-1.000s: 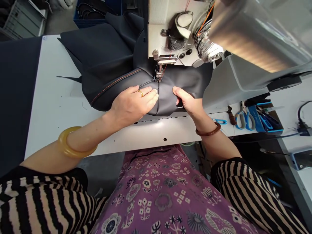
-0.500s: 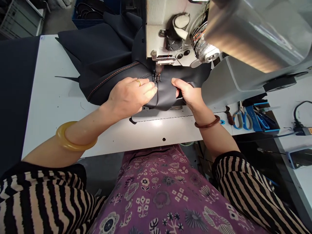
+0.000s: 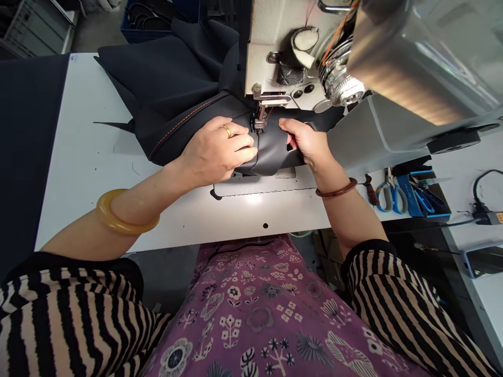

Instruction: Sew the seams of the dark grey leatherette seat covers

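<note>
A dark, smooth leather-like piece (image 3: 165, 78) with a curved line of orange stitching lies bunched on the sewing machine's bed. Its front part passes under the presser foot (image 3: 259, 123), where an orange thread runs down to the needle. My left hand (image 3: 218, 149) is just left of the foot, fingers together and bent onto the piece beside a seam; its thumb is mostly hidden. To the right of the foot, my right hand (image 3: 306, 139) grips the piece, thumb on top and the other fingers largely hidden beneath, around a gap in the material.
The sewing machine head (image 3: 291, 57) hangs close over my hands. On the white table (image 3: 86, 157) at the right are blue-handled scissors (image 3: 393, 196) and a blue box of tools (image 3: 426, 193). A blue crate (image 3: 157, 31) stands behind, and a phone (image 3: 483, 259) lies lower right.
My view has shifted slightly, so the machine head appears further right. The orange thread at the needle shows more clearly. Both hands stay on the piece, with little movement.
</note>
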Tool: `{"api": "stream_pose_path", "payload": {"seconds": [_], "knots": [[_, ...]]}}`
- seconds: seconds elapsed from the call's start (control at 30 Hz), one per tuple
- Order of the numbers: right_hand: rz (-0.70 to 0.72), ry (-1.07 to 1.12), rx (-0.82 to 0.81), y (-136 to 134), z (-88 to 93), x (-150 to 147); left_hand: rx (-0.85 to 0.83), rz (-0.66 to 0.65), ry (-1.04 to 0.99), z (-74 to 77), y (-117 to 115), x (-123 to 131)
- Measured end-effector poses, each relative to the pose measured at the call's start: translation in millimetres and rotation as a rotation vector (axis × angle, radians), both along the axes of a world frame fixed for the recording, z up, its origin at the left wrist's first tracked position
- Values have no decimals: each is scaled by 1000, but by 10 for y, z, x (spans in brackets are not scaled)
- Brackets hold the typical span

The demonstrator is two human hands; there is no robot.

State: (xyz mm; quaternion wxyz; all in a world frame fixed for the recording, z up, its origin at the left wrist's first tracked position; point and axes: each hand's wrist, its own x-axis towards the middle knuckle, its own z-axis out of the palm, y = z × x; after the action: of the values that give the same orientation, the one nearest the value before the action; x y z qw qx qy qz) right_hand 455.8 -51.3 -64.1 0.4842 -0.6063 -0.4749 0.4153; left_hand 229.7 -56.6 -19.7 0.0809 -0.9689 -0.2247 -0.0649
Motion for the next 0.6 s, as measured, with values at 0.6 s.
{"api": "stream_pose_path", "payload": {"seconds": [0.6], "knots": [[-46, -621, 169, -620, -106, 509, 348, 623, -614, -949, -489, -1036]]}}
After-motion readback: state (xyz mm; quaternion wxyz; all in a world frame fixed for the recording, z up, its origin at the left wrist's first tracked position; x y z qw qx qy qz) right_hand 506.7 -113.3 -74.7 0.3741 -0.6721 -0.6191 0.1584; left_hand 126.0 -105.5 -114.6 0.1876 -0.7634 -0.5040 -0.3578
